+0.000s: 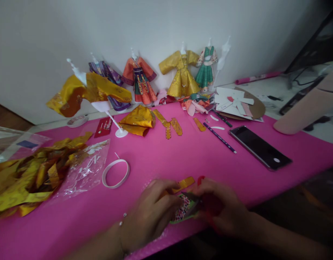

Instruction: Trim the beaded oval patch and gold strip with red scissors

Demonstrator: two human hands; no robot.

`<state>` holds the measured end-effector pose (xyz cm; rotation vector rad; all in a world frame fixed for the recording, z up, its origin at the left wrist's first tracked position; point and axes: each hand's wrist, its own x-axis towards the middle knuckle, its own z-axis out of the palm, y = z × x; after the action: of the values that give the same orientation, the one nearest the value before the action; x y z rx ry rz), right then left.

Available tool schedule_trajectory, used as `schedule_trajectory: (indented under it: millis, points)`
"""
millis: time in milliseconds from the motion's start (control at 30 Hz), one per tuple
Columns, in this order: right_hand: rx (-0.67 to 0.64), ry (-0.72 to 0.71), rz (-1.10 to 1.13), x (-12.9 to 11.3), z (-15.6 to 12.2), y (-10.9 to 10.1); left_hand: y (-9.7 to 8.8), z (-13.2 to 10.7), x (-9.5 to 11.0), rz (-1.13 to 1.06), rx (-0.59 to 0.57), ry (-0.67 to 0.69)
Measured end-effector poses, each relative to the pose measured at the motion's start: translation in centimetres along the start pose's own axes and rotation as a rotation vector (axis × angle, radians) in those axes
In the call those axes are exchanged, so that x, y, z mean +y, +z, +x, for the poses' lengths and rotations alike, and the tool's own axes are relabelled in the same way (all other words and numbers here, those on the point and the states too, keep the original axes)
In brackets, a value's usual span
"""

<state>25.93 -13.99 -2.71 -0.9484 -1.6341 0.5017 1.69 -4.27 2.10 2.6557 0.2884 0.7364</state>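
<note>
Curling around the red-handled metal scissors [210, 209], our right hand [228, 202] grips them at the right side of the speckled, green-edged flat piece [181, 209], the dark blades pointing left over it. Our left hand [154, 209] bends its fingers at the piece's left side; blur keeps us from telling whether they pinch it. We judge the angle between blades and piece to matter most: the piece lies between both hands, within reach of either, though covered ends hide its long axis. Just beyond it, the narrow gold fabric strip [186, 183] slants away rightward. The near edge of the pink mat [155, 155] runs close below the piece. Farther out, the white ring-shaped band [112, 186] sits to its left, the black rectangular phone [260, 147] beyond it to the right, with open room between them.
</note>
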Motion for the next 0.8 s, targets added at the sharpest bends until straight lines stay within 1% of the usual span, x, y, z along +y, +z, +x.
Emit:
schedule_trajectory:
  millis: [233, 400, 467, 667, 800]
  points:
    - [-0.003, -0.013, 0.013, 0.16, -0.13, 0.05, -0.03, 0.3, 0.11, -0.009, 0.049, 0.043]
    - [-0.002, -0.013, 0.011, 0.17, -0.02, 0.02, -0.21, 0.5, 0.0, -0.014, 0.026, 0.051]
    - [-0.006, -0.009, 0.009, 0.22, -0.03, -0.01, -0.25, 0.53, -0.07, -0.011, 0.036, 0.052]
    - [-0.017, 0.017, -0.032, 0.52, -0.34, -0.14, -0.16, 0.43, -0.37, -0.042, 0.131, 0.043]
    - [-0.004, -0.007, -0.066, 0.7, -0.37, -0.12, -0.02, 0.33, -0.54, -0.027, 0.219, 0.05]
